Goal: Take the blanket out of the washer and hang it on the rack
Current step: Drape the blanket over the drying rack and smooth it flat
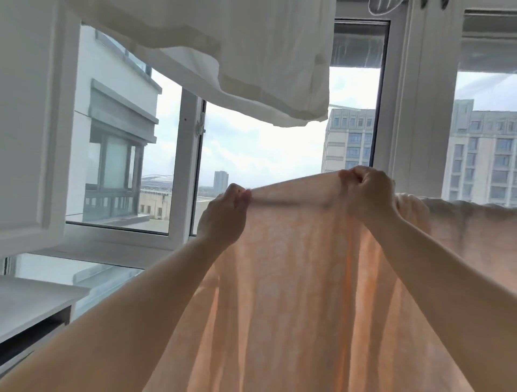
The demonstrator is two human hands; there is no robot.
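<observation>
A thin peach blanket point(293, 279) hangs in front of me, lit from behind by the window. My left hand point(226, 215) pinches its top edge at the left. My right hand point(369, 190) grips the same edge a little higher and to the right, so the edge is stretched taut between them. To the right the blanket point(461, 221) runs on level, draped over something hidden beneath it. The washer is out of view.
White laundry point(251, 56) hangs overhead across the upper middle. White-framed windows point(187, 156) fill the wall ahead, with buildings outside. A white cabinet point(28, 126) stands at the left above a white ledge point(33, 302). Hanger hooks point(436, 3) show at the top right.
</observation>
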